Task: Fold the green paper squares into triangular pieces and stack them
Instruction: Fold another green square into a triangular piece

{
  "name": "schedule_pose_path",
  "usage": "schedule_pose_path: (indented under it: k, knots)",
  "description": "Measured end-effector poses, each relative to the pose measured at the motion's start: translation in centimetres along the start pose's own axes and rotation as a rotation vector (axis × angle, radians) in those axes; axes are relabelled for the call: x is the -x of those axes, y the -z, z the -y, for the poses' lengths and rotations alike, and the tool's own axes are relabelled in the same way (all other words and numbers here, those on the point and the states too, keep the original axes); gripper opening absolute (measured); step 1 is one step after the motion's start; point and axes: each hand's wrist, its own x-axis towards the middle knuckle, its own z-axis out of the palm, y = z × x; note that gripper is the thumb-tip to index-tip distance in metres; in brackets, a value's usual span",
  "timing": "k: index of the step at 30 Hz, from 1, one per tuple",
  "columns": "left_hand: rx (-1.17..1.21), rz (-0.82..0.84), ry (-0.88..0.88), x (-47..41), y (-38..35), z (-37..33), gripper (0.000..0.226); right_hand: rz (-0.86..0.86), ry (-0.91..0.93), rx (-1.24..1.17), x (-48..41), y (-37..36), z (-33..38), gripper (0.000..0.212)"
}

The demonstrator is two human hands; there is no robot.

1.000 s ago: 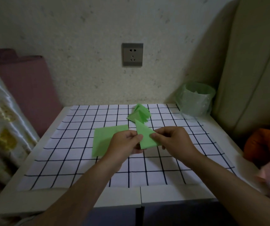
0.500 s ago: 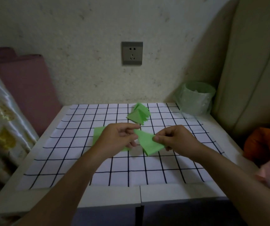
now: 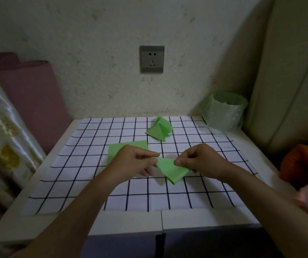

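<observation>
While my R hand point(image 3: 201, 161) pinches the piece point(image 3: 171, 169) over the cloth point(image 3: 86, 175), L hand point(image 3: 134, 162) nips its tip — stack point(image 3: 159, 130) behind, squares point(image 3: 127, 148) under L.

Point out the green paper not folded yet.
The flat green square on the checked cloth, partly behind the left hand. The piece pinched by that hand and the right hand, and the far stack, are folded triangles.

A folded triangle point(image 3: 171, 169) of green paper sits near centre, its tip pointing left and its right edge pinched by the right hand point(image 3: 201, 161). A flat green square point(image 3: 129, 146) lies on the worktop point(image 3: 196, 218) just left, partly covered. A pile of triangles point(image 3: 159, 129) rests farther back, fanned open.
</observation>
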Motion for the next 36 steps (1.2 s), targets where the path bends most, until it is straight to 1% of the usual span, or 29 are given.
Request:
schedule_pose_path:
  k: [6,13,15,16,21,26,29,31,33,34,36]
  knots:
    - [0.016,-0.040,0.075,-0.1,-0.3,0.2,0.024,0.001,0.034,0.096,-0.8,-0.4,-0.4,0.008]
    - [-0.032,-0.078,0.117,-0.1,-0.7,0.6,0.010,-0.018,0.027,0.224,-1.7,-0.7,-1.3,0.005]
    - [-0.078,-0.074,0.118,-0.3,-0.7,0.9,0.008,-0.017,0.024,0.249,-1.9,-0.8,-1.4,0.006]
    - [-0.132,-0.070,0.106,-0.4,-0.7,1.2,0.008,-0.013,0.018,0.265,-1.9,-0.9,-1.4,0.007]
    - [-0.580,-0.073,-0.075,-0.5,-0.7,2.2,0.005,0.031,-0.025,0.420,-2.1,-1.5,-1.4,0.014]
    - [-0.849,-0.056,-0.209,-0.6,-1.1,2.6,0.010,0.068,-0.023,0.546,-2.4,-2.1,-1.2,0.019]
    - [-0.860,-0.059,-0.317,-0.7,-1.7,2.8,0.016,0.092,-0.025,0.611,-2.5,-2.1,-0.8,0.021]
    - [-0.842,0.012,-0.407,-0.7,-2.3,2.9,0.029,0.102,-0.019,0.650,-2.6,-2.2,-0.6,0.021]
    - [-0.844,0.117,-0.442,-0.3,-3.1,3.0,0.038,0.113,-0.023,0.678,-2.5,-2.3,-0.3,0.020]
    - [-0.831,0.142,-0.430,-0.1,-3.5,3.1,0.037,0.119,-0.025,0.696,-2.4,-2.3,-0.2,0.019]
    - [-0.799,0.115,-0.420,0.3,-4.0,3.1,0.027,0.119,-0.018,0.728,-2.3,-2.5,0.0,0.019]
